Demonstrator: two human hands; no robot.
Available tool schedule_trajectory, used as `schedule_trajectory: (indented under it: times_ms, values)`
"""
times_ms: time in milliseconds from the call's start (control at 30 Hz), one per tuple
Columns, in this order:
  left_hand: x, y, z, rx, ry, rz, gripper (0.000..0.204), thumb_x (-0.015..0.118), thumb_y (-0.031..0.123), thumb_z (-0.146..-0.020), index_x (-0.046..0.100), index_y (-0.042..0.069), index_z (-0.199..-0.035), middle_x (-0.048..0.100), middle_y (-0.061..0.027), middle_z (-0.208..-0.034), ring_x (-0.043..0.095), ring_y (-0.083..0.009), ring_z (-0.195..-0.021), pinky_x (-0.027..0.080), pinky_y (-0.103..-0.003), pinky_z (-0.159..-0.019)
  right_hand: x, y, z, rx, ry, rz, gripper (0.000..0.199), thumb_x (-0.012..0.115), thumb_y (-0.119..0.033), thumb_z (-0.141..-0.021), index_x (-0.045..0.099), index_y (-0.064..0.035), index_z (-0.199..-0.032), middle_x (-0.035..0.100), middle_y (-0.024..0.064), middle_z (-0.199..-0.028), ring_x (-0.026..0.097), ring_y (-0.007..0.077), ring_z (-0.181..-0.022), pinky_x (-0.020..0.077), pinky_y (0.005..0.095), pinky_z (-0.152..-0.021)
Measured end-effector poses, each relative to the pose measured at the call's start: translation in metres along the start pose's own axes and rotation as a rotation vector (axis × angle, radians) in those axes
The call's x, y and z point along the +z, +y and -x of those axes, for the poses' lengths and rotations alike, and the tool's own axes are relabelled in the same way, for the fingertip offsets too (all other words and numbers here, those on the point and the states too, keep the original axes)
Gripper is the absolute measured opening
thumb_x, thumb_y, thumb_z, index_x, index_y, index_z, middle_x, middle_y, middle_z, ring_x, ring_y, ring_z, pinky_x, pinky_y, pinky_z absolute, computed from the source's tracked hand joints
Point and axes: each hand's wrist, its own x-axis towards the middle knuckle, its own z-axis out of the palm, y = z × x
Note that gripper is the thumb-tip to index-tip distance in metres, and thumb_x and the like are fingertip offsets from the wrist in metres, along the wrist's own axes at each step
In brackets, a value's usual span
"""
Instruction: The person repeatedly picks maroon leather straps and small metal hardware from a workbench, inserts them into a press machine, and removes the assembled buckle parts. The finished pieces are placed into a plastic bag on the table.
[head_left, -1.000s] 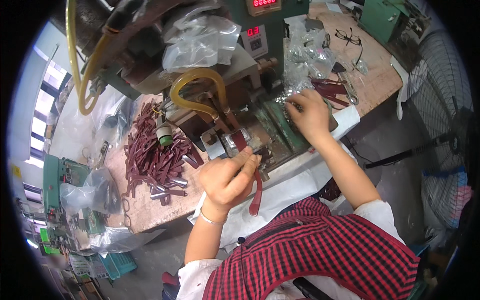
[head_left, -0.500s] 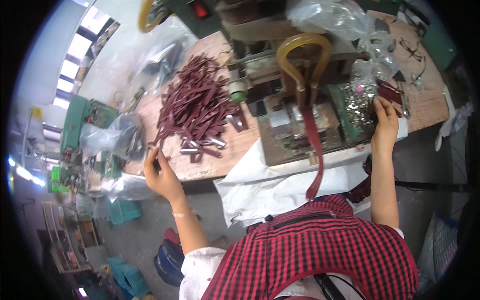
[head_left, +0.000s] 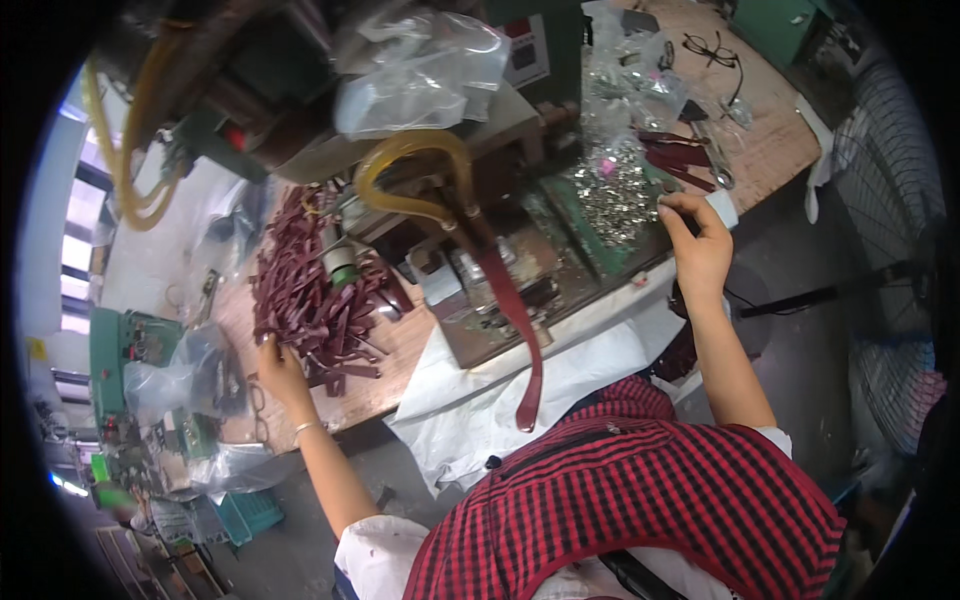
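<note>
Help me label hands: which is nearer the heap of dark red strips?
Left: left hand at the lower-left edge of the heap; right hand far to its right.

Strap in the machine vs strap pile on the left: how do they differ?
The single strap hangs down past the front edge of the machine; the strap pile lies on the table.
The single strap lies alone; the strap pile is many pieces, tangled and overlapping.
The single strap is clear of both hands; the left hand is at the strap pile's edge.
Shared: dark red colour.
</note>
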Motion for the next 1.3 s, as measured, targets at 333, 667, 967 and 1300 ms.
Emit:
schedule_trajectory:
  times_ms: [333,667,967,1300]
  values:
    - [-0.007,0.165,-0.057,0.092,0.038,0.245,0.034,0.06,-0.009,-0.08,0.073,0.005,-0.109,0.074,-0.0098,-0.105,0.072,-0.0263,-0.095,0.056,-0.035,-0.085,0.083,-0.11,0.007,-0.048,-0.487,-0.279,0.015,0.071,-0.001,-0.088,0.071,0.0013,-0.103,0.076,0.0079,-0.095,0.071,0.0144,-0.092,0.0539,0.0282,-0.086]
    - [-0.072,0.251,-0.007,-0.137,0.23,0.957,0.018,0.052,0.004,-0.108,0.063,-0.01,-0.113,0.072,-0.0184,-0.108,0.07,-0.02,-0.091,0.059,-0.029,-0.077,0.105,-0.126,0.026,0.25,-0.518,-0.595,0.034,0.07,0.002,-0.088,0.06,0.0033,-0.12,0.072,0.0068,-0.094,0.068,0.0113,-0.09,0.0511,0.0256,-0.083]
    - [-0.107,0.351,-0.001,0.706,0.084,0.561,0.018,0.082,0.0,-0.078,0.078,0.006,-0.095,0.077,-0.012,-0.098,0.068,-0.0205,-0.078,0.05,-0.03,-0.065,0.062,-0.142,0.025,0.02,-0.709,-0.375,0.043,0.062,0.002,-0.094,0.055,0.0039,-0.137,0.067,0.0128,-0.126,0.062,0.0194,-0.122,0.0477,0.0336,-0.105]
    - [-0.087,0.367,-0.006,0.789,0.094,0.613,0.024,0.087,0.002,-0.075,0.076,0.007,-0.096,0.076,-0.0099,-0.092,0.066,-0.0176,-0.06,0.049,-0.027,-0.05,0.035,0.008,-0.024,-0.389,-0.251,0.694,0.024,0.079,-0.017,-0.078,0.077,-0.0101,-0.102,0.062,0.0185,-0.136,0.051,0.0389,-0.135,0.0469,0.0485,-0.106]
